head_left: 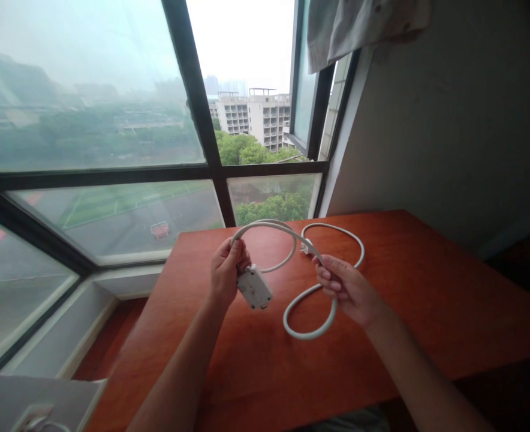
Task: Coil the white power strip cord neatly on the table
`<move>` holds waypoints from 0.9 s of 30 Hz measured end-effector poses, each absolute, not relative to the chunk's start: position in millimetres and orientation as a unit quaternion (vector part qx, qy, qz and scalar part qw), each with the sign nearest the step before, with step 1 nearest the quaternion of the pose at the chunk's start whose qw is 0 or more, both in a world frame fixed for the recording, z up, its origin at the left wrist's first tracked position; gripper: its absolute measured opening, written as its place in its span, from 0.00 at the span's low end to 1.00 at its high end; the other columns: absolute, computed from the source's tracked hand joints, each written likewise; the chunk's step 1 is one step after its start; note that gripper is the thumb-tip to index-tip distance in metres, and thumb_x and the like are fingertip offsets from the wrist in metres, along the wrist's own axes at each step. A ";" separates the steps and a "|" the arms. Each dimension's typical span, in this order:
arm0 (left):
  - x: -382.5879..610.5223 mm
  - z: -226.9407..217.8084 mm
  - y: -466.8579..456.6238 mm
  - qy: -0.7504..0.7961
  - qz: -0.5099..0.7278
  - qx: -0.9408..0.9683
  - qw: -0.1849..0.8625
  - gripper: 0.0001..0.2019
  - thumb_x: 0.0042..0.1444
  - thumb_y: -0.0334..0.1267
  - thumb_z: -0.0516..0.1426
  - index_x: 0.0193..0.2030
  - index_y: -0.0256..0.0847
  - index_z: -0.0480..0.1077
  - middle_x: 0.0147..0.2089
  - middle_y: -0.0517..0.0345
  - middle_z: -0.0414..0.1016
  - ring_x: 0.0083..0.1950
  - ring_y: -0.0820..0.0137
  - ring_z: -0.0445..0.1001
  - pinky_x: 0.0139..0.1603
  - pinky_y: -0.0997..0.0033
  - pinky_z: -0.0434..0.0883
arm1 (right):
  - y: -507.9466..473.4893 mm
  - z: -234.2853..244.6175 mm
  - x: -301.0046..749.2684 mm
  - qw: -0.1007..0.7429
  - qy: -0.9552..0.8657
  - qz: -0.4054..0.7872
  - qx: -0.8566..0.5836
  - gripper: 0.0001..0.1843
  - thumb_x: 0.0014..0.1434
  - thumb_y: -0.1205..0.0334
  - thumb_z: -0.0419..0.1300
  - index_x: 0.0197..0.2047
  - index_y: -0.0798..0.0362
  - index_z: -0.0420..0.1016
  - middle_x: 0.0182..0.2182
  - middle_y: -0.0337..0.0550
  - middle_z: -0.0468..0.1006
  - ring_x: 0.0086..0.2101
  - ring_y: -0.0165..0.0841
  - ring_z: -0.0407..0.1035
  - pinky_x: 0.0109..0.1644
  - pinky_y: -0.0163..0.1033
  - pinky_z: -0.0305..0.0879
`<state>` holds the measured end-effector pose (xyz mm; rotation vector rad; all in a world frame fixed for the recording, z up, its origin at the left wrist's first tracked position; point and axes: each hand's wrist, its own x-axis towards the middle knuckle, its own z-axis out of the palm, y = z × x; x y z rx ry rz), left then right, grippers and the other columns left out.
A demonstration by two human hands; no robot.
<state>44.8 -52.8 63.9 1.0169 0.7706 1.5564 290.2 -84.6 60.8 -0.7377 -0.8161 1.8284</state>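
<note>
Windows in dark frames took up the upper left, running out of view at the top and left, with the scene behind the closed panes hazy. The reddish-brown bench spread below, its near edge partly covered by the right forearm. A grey wall stood at right, fading into darkness. Cloth hung at the top, its upper part cut off.

The pale cord arched between both hands over the middle of the bench, with further loops at right; part of its run was hidden by the right hand, which pinched it between thumb and fingers. The left hand, fingers curled nearly closed, gripped the cord right beside the white box; whether its fingertips also pressed on the box was hard to tell. That box hung tilted, its far face out of sight. A blurred white fitting was cut off at lower left. The small plug lay toward the bench's far edge, its prongs indistinct.
</note>
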 end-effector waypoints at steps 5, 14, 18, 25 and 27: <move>46.6 63.8 -51.8 0.299 0.700 0.361 0.539 0.16 0.54 0.46 0.62 0.29 0.39 0.61 0.21 0.69 0.50 0.20 0.80 0.54 0.22 0.79 0.57 | -89.5 47.3 286.5 0.519 -0.397 0.673 -0.346 0.12 0.54 0.55 0.66 0.40 0.51 0.75 0.23 0.34 0.65 0.22 0.24 0.60 0.21 0.28 0.58; 54.2 54.5 -46.7 0.227 0.653 0.257 0.675 0.11 0.58 0.41 0.59 0.31 0.39 0.61 0.20 0.71 0.44 0.18 0.82 0.47 0.19 0.82 0.53 | -83.6 35.6 271.0 0.584 -0.409 0.585 -0.385 0.14 0.55 0.52 0.65 0.41 0.51 0.79 0.37 0.44 0.77 0.32 0.29 0.68 0.29 0.32 0.66; 45.8 47.5 -41.5 0.218 0.592 0.198 0.750 0.09 0.61 0.37 0.55 0.31 0.38 0.60 0.19 0.71 0.44 0.17 0.82 0.48 0.17 0.84 0.52 | -79.9 34.1 265.5 0.594 -0.424 0.558 -0.394 0.15 0.57 0.50 0.61 0.42 0.50 0.79 0.41 0.46 0.79 0.39 0.34 0.72 0.39 0.38 0.71; 43.4 45.3 -39.7 0.207 0.580 0.170 0.770 0.08 0.63 0.35 0.52 0.32 0.37 0.61 0.19 0.71 0.46 0.16 0.82 0.51 0.17 0.84 0.53 | -80.6 37.5 262.5 0.647 -0.390 0.564 -0.333 0.10 0.56 0.53 0.63 0.34 0.51 0.79 0.51 0.48 0.76 0.56 0.42 0.65 0.56 0.48 0.66; 44.1 47.3 -40.1 0.206 0.604 0.165 0.752 0.08 0.64 0.34 0.51 0.32 0.37 0.61 0.19 0.71 0.46 0.16 0.82 0.52 0.17 0.83 0.53 | -84.4 37.4 259.4 0.647 -0.398 0.578 -0.300 0.09 0.56 0.56 0.63 0.30 0.52 0.78 0.54 0.47 0.74 0.60 0.44 0.60 0.61 0.50 0.61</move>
